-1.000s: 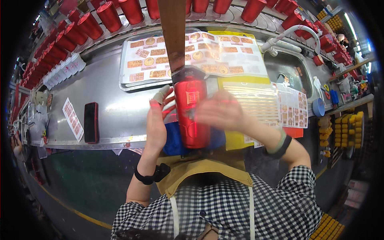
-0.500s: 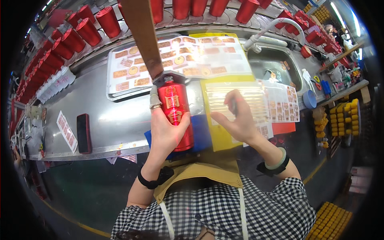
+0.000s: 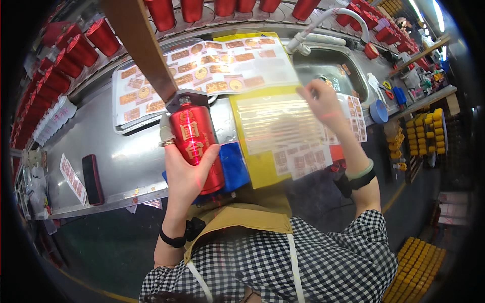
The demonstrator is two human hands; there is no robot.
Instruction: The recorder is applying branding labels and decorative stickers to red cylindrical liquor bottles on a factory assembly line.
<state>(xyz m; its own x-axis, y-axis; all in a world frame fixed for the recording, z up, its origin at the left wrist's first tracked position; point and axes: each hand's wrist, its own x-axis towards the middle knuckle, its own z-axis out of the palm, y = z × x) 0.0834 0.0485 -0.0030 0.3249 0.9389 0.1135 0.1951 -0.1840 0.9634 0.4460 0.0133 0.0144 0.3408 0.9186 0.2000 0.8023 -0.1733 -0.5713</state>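
My left hand (image 3: pixel 184 174) is wrapped around a shiny red bottle (image 3: pixel 194 131) with raised gold characters; a pale cover sits on one finger. The bottle lies tilted on a blue cloth (image 3: pixel 235 166), its neck end against a dark holder (image 3: pixel 186 95) at the foot of a brown bar. My right hand (image 3: pixel 326 103) is above the far right corner of a clear sheet of pale gold strips (image 3: pixel 268 123), its fingers curled together. Whatever they hold, if anything, is too small to make out. That sheet lies on a yellow board (image 3: pixel 245 174).
A large sheet of gold and red labels (image 3: pixel 202 70) covers a tray behind. Right of it are a sink (image 3: pixel 323 55), a white faucet (image 3: pixel 323 20) and a blue bowl (image 3: pixel 378 111). Red bottles (image 3: pixel 103 38) line the far edge. A phone (image 3: pixel 92 179) lies at left.
My right hand has moved right and away from me, from over the gold-strip sheet to its far corner, and its fingers have drawn together. My left hand stays around the bottle. The view has shifted.
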